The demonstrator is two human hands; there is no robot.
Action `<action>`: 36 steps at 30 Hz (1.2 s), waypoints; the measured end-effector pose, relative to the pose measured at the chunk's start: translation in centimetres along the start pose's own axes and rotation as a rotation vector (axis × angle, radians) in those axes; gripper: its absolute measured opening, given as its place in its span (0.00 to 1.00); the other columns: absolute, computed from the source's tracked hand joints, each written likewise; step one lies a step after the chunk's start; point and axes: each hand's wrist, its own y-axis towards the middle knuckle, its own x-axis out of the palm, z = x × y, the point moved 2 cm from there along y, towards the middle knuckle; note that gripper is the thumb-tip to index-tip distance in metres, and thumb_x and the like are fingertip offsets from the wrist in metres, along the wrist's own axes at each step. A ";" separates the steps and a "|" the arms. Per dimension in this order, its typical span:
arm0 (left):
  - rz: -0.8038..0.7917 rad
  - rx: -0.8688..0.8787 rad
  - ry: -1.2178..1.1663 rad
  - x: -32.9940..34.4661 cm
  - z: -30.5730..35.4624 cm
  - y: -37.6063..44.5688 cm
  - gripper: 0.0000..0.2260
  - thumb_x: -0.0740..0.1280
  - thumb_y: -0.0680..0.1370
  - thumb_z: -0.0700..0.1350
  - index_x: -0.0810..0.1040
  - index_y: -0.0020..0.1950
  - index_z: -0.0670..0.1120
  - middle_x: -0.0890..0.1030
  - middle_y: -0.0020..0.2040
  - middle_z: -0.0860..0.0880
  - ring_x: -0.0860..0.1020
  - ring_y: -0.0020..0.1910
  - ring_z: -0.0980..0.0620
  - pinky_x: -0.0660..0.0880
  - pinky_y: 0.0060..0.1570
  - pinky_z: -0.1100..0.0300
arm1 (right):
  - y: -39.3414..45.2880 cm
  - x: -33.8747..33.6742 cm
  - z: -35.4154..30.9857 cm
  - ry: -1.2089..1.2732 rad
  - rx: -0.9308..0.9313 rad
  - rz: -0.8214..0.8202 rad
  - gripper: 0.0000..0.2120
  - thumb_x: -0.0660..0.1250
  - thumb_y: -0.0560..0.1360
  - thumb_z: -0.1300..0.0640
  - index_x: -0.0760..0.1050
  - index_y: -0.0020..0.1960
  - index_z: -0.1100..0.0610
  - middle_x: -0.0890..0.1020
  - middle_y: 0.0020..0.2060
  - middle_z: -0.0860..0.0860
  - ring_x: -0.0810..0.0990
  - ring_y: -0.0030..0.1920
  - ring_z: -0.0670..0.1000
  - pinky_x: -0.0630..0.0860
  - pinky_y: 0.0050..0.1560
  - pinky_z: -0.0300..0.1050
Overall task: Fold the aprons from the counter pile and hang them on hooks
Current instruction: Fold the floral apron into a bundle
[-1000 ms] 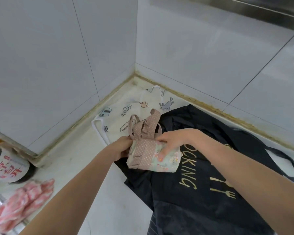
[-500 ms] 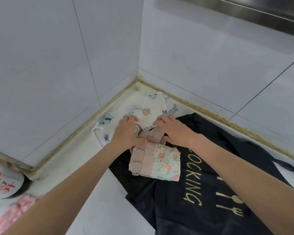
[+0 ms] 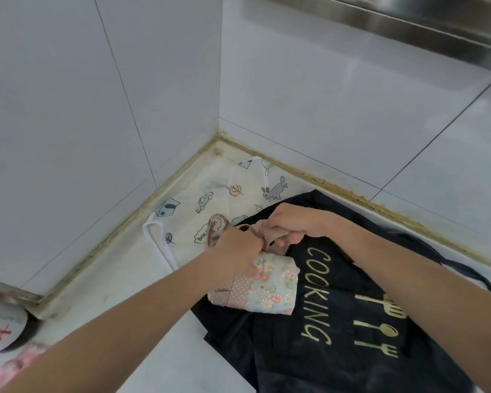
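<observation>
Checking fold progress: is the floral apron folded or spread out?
Folded. The floral apron is a compact bundle lying on the spread black apron; both hands grip its dotted straps at the top.

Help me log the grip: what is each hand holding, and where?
Right hand pinches the folded floral apron's polka-dot strap. Left hand rests on the bundle's top; what its fingers hold cannot be told.

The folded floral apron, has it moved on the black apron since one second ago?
Yes. The folded floral apron was lifted over the black apron by both hands; now it lies on it, left of the gold COOKING lettering.
</observation>
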 end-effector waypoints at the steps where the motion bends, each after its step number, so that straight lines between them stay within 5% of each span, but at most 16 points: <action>1: 0.050 -0.009 0.044 0.2 0.3 -0.3 0.27 0.67 0.71 0.63 0.73 0.61 0.45 0.77 0.56 0.48 0.76 0.55 0.48 0.70 0.53 0.57 | -0.8 -0.6 0.1 0.135 0.077 -0.058 0.15 0.55 0.78 0.58 0.74 0.39 0.64 0.78 0.29 0.57 0.70 0.26 0.50 0.66 0.23 0.37; 3: 0.119 -0.055 -0.013 0.9 0.3 -0.8 0.28 0.67 0.71 0.64 0.74 0.61 0.45 0.77 0.57 0.49 0.74 0.58 0.48 0.71 0.57 0.55 | -2.0 -1.1 0.5 0.248 0.212 -0.208 0.14 0.51 0.79 0.61 0.71 0.48 0.69 0.82 0.33 0.58 0.72 0.29 0.50 0.70 0.25 0.36; 6: 0.126 -0.096 -0.101 1.0 0.4 -1.5 0.27 0.68 0.70 0.63 0.72 0.62 0.47 0.76 0.58 0.49 0.74 0.58 0.48 0.73 0.55 0.52 | -3.6 0.1 1.5 -0.236 0.303 -0.259 0.11 0.58 0.79 0.62 0.74 0.55 0.69 0.84 0.41 0.55 0.80 0.38 0.50 0.77 0.44 0.37; 8: 0.119 -0.106 -0.089 0.9 0.9 -1.9 0.26 0.68 0.71 0.62 0.72 0.62 0.47 0.77 0.57 0.49 0.75 0.56 0.49 0.74 0.54 0.52 | -4.3 1.7 2.4 -0.504 0.289 -0.257 0.08 0.61 0.78 0.57 0.74 0.46 0.62 0.83 0.44 0.53 0.82 0.47 0.51 0.75 0.53 0.39; 9: 0.129 -0.116 -0.091 0.9 1.0 -2.1 0.26 0.68 0.71 0.61 0.72 0.62 0.47 0.77 0.57 0.50 0.75 0.56 0.49 0.73 0.53 0.54 | -4.5 2.5 2.8 -0.524 0.273 -0.231 0.11 0.60 0.78 0.55 0.71 0.40 0.60 0.83 0.40 0.52 0.82 0.49 0.51 0.74 0.50 0.37; 11: 0.133 -0.152 -0.137 1.0 1.0 -2.7 0.23 0.69 0.72 0.60 0.73 0.60 0.46 0.78 0.55 0.50 0.75 0.55 0.49 0.72 0.49 0.57 | -4.6 4.1 4.4 -0.432 0.186 -0.152 0.14 0.60 0.76 0.51 0.70 0.37 0.58 0.80 0.35 0.50 0.82 0.50 0.53 0.72 0.43 0.36; 14: 0.111 -0.184 -0.225 1.7 0.7 -3.6 0.22 0.68 0.73 0.59 0.72 0.59 0.46 0.78 0.54 0.49 0.77 0.53 0.48 0.71 0.48 0.57 | -4.3 7.1 6.9 -0.170 0.009 0.094 0.14 0.66 0.74 0.50 0.75 0.55 0.58 0.81 0.50 0.52 0.79 0.55 0.53 0.76 0.56 0.46; 17: 0.057 -0.186 -0.339 2.5 0.6 -3.8 0.24 0.67 0.73 0.59 0.71 0.62 0.45 0.76 0.57 0.48 0.76 0.54 0.48 0.73 0.50 0.56 | -4.7 9.7 7.4 0.145 -0.103 0.231 0.16 0.69 0.73 0.54 0.75 0.60 0.53 0.81 0.55 0.51 0.78 0.57 0.50 0.74 0.61 0.48; 20: 0.016 -0.178 -0.324 2.6 0.8 -3.7 0.24 0.66 0.74 0.59 0.72 0.62 0.45 0.77 0.55 0.48 0.76 0.54 0.47 0.74 0.52 0.54 | -4.8 10.2 7.3 0.155 -0.051 0.334 0.17 0.70 0.72 0.52 0.75 0.59 0.55 0.80 0.54 0.51 0.77 0.57 0.51 0.74 0.58 0.45; 23: 0.039 -0.172 -0.432 2.1 0.9 -4.2 0.19 0.68 0.73 0.57 0.75 0.54 0.44 0.76 0.44 0.52 0.76 0.49 0.49 0.71 0.47 0.58 | -4.5 10.4 8.7 0.195 0.056 0.344 0.30 0.72 0.69 0.47 0.70 0.67 0.58 0.78 0.60 0.51 0.76 0.60 0.52 0.73 0.61 0.45; 26: 0.103 -0.195 -0.640 1.2 0.3 -4.8 0.18 0.71 0.72 0.54 0.77 0.55 0.43 0.78 0.51 0.50 0.75 0.52 0.49 0.68 0.47 0.61 | -4.9 10.7 9.2 0.467 0.112 0.324 0.38 0.71 0.70 0.43 0.62 0.73 0.58 0.74 0.66 0.52 0.73 0.64 0.51 0.71 0.66 0.48; 28: 0.097 -0.197 -0.721 0.9 -0.1 -5.2 0.12 0.72 0.71 0.52 0.77 0.44 0.45 0.78 0.45 0.49 0.75 0.47 0.51 0.67 0.39 0.64 | -4.9 11.0 9.0 0.584 0.137 0.303 0.41 0.69 0.70 0.40 0.59 0.75 0.59 0.71 0.68 0.53 0.72 0.66 0.52 0.69 0.67 0.47; 30: 0.077 -0.222 -0.752 0.6 -0.3 -5.5 0.12 0.72 0.72 0.51 0.73 0.37 0.47 0.76 0.38 0.52 0.74 0.43 0.52 0.66 0.36 0.68 | -5.2 11.1 8.7 0.467 0.189 0.311 0.40 0.65 0.71 0.35 0.63 0.72 0.61 0.73 0.66 0.54 0.73 0.64 0.52 0.70 0.66 0.45; 33: 0.066 -0.252 -0.813 0.6 -0.8 -5.9 0.12 0.72 0.72 0.51 0.73 0.39 0.46 0.74 0.37 0.54 0.74 0.41 0.54 0.66 0.34 0.68 | -6.2 10.2 8.4 0.300 0.264 0.288 0.31 0.62 0.70 0.32 0.72 0.52 0.60 0.80 0.45 0.53 0.82 0.39 0.48 0.80 0.49 0.41; 36: 0.078 -0.291 -0.967 1.1 -1.0 -6.2 0.13 0.72 0.72 0.50 0.77 0.45 0.42 0.78 0.41 0.50 0.76 0.42 0.52 0.71 0.40 0.64 | -7.2 10.4 8.3 0.515 0.300 0.122 0.38 0.64 0.73 0.37 0.66 0.65 0.69 0.81 0.46 0.61 0.84 0.35 0.51 0.81 0.37 0.41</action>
